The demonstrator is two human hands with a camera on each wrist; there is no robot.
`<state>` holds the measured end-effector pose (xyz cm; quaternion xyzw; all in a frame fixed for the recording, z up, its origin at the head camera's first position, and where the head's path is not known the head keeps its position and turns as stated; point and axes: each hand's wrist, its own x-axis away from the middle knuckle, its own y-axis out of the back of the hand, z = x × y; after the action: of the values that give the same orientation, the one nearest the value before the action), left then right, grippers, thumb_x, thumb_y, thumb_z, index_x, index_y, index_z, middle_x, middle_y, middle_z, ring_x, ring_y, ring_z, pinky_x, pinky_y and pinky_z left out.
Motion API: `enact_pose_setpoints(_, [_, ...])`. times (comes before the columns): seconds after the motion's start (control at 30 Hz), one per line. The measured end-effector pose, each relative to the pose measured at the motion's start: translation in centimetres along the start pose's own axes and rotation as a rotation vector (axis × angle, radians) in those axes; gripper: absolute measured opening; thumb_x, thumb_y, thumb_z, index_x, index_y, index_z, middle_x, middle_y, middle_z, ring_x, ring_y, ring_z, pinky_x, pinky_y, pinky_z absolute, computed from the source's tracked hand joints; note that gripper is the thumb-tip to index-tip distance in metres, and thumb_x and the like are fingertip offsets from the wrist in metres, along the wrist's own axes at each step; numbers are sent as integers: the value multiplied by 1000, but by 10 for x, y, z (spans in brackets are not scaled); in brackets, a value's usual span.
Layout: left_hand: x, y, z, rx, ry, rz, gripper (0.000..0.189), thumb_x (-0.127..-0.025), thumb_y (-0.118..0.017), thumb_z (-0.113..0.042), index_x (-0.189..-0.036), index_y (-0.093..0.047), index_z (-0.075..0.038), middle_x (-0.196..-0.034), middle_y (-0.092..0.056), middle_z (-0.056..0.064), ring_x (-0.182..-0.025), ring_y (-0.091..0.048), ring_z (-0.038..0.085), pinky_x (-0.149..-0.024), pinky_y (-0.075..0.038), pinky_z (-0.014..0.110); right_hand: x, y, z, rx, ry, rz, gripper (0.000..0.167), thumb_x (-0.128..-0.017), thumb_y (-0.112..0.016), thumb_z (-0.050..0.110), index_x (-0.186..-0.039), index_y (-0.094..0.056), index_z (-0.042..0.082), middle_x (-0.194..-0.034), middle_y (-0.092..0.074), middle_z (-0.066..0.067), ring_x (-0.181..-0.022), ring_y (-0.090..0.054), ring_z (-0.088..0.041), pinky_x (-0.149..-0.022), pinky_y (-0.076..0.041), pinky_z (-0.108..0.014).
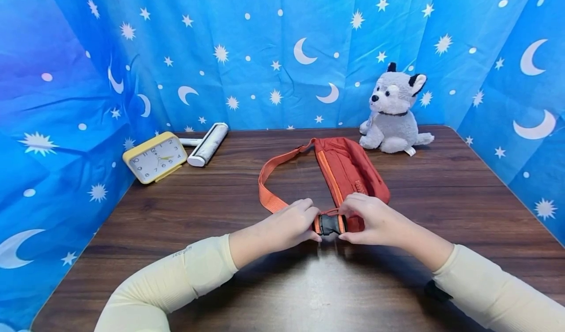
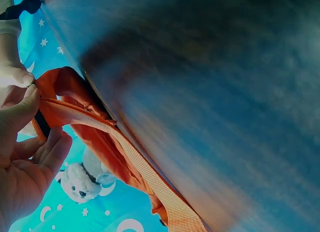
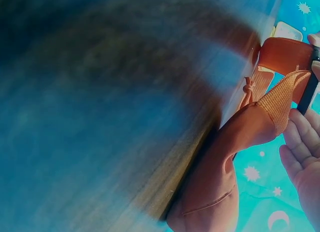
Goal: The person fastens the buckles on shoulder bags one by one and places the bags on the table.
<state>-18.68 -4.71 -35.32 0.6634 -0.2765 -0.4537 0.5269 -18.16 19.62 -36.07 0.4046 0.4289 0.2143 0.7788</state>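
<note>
A rust-red waist bag (image 1: 348,167) with an orange zip lies on the table, its orange strap (image 1: 270,185) looping out to the left. Both hands hold the black side-release buckle (image 1: 329,224) near the bag's front end, and its two halves appear joined. My left hand (image 1: 293,224) pinches the buckle's left end between thumb and fingers; in the left wrist view the strap (image 2: 125,142) runs down from that hand (image 2: 30,157). My right hand (image 1: 371,219) pinches the opposite end, beside the bag. In the right wrist view, the right fingers (image 3: 302,137) touch the black buckle's edge.
A yellow alarm clock (image 1: 156,158) and a white lint roller (image 1: 208,144) stand at the table's back left. At the back right sits a grey plush dog (image 1: 394,111). Blue star-and-moon cloth (image 1: 265,38) hangs behind the dark wooden table (image 1: 212,194).
</note>
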Motion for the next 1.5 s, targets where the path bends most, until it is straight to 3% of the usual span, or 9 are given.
enact_pose_setpoints(0.23, [-1,3,-1,8,27,27,43,-80,-74,-34,-104,-61,-1,-85,-48,1,-74,-46,12,-63,-41,22,-2,0,1,-5,-7,8,40,-65,-84,25,-91,-58,9,-85,-55,5,-76,-54,-9,-66,-48,-24])
enact_pose_setpoints(0.53, [-1,4,-2,-2,-17,-13,43,-80,-74,-35,-101,-62,-1,-84,-47,2,-74,-46,13,-65,-41,21,-3,-1,2,-15,-18,32,40,-65,-84,24,-91,-58,10,-84,-55,6,-75,-54,-10,-64,-48,-26])
enact_pose_setpoints(0.87, [-2,4,-2,-11,22,41,42,-80,-74,-33,-103,-61,-1,-85,-47,2,-74,-46,13,-64,-41,22,-3,-1,5,-2,-107,38,42,-63,-85,27,-90,-58,10,-83,-56,5,-75,-56,-9,-65,-49,-27])
enact_pose_setpoints(1.13, [-2,3,-1,-20,34,49,42,-79,-76,-34,-101,-62,-1,-85,-49,2,-76,-47,13,-66,-42,24,-3,-4,3,15,-93,34,43,-62,-86,26,-89,-57,11,-81,-55,5,-74,-53,-9,-66,-47,-26])
enact_pose_setpoints(1.5, [-2,5,-4,-83,72,212,41,-78,-75,-39,-96,-60,-7,-81,-47,-1,-72,-44,11,-62,-40,22,-4,-10,10,92,-114,133,41,-69,-82,32,-94,-57,11,-82,-56,5,-75,-53,-8,-69,-46,-30])
